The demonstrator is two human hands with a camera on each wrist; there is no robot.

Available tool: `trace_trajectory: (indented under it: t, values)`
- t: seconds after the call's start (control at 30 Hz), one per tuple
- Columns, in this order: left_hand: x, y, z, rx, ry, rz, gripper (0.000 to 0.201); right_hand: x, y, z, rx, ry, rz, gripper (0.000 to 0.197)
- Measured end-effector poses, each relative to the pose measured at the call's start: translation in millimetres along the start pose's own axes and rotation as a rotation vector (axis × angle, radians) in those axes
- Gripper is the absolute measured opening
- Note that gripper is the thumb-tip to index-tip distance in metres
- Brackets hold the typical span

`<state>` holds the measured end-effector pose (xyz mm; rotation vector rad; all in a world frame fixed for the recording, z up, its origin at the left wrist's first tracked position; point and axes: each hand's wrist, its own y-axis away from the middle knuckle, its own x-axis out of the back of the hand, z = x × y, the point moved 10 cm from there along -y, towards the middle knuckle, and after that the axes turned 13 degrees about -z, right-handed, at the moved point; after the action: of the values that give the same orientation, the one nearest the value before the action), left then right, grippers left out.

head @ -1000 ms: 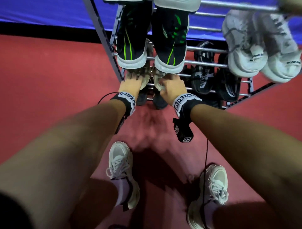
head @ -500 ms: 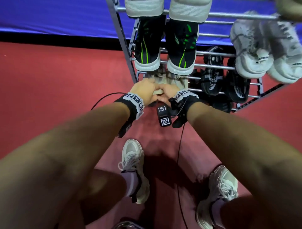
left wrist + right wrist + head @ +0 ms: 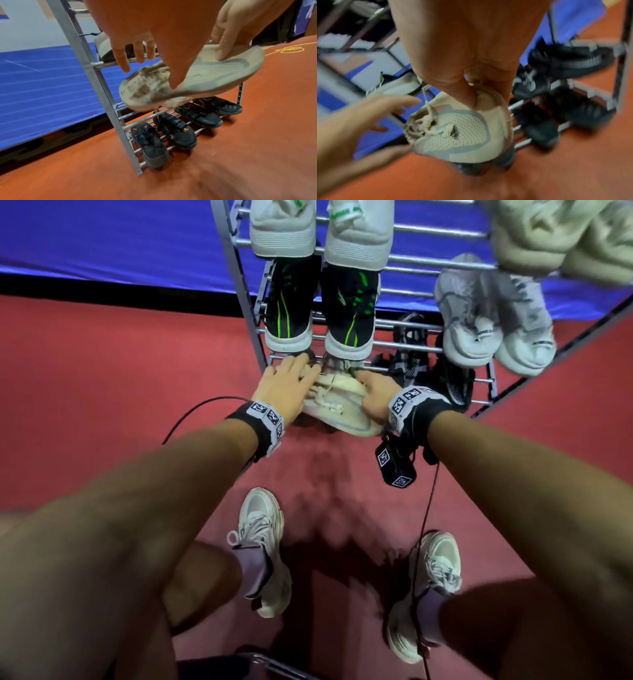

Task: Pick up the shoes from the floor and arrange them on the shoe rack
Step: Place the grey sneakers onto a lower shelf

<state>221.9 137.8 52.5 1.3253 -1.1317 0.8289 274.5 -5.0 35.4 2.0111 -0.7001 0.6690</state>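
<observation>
A beige mesh sneaker hangs tilted on its side in front of the metal shoe rack, level with a lower shelf. My right hand pinches its heel collar; in the right wrist view the thumb is tucked inside the sneaker. My left hand lies over the laces with its fingers straight and spread, the thumb across the sneaker. Another beige shoe shows partly on the shelf behind.
Black shoes with green stripes and white shoes fill the upper shelves. Black sneakers line the bottom shelf. My own feet in white sneakers stand on the red floor. A blue mat lies behind the rack.
Both hands drew back from under the shelf. The beige sneaker has come out toward me, tipped on its side in my right hand. My left hand's fingers have spread.
</observation>
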Motion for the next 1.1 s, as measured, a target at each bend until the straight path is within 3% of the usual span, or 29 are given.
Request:
trace_trajectory:
  t: [0.07, 0.17, 0.27, 0.33, 0.43, 0.5, 0.53, 0.6, 0.67, 0.73, 0.8, 0.97, 1.1]
  values:
    - [-9, 1, 2, 0.03, 0.002, -0.064, 0.068, -3, 8, -2, 0.017, 0.208, -0.055, 0.033]
    - [-36, 1, 13, -0.011, 0.004, -0.261, 0.043, -10, 13, -17, 0.099, 0.472, -0.067, 0.039]
    - [-53, 3, 7, 0.026, 0.211, -0.334, 0.03, -12, 12, -39, 0.24, 0.62, 0.064, 0.036]
    - [-60, 4, -1, 0.069, 0.328, -0.353, 0.026, -11, 12, -50, 0.324, 0.704, 0.187, 0.048]
    - [-75, 8, -16, 0.147, 0.469, -0.406, 0.036, -13, 17, -62, 0.465, 0.7, 0.333, 0.049]
    - [-86, 12, -26, 0.182, 0.612, -0.446, 0.049, -17, 19, -64, 0.542, 0.623, 0.399, 0.047]
    - [-91, 13, -30, 0.207, 0.702, -0.457, 0.046, -19, 15, -61, 0.527, 0.526, 0.372, 0.047]
    - [-103, 16, -36, 0.272, 1.005, -0.473, 0.034, -30, -6, -41, 0.345, 0.242, 0.2, 0.044]
    - [-108, 19, -36, 0.351, 1.31, -0.478, 0.029, -57, -26, -17, 0.116, -0.079, -0.021, 0.055]
    - [-107, 18, -39, 0.408, 1.415, -0.464, 0.029, -88, -39, -9, 0.002, -0.465, -0.203, 0.059]
    - [-101, 12, -46, 0.456, 1.42, -0.418, 0.028, -104, -47, -15, -0.019, -0.796, -0.319, 0.044]
    - [-96, -7, -69, 0.501, 1.487, -0.279, 0.015, -88, -77, -25, 0.0, -0.872, -0.265, 0.034]
    - [-107, -11, -69, 0.55, 1.655, -0.362, 0.003, -75, -103, -26, -0.015, -0.855, -0.172, 0.045]
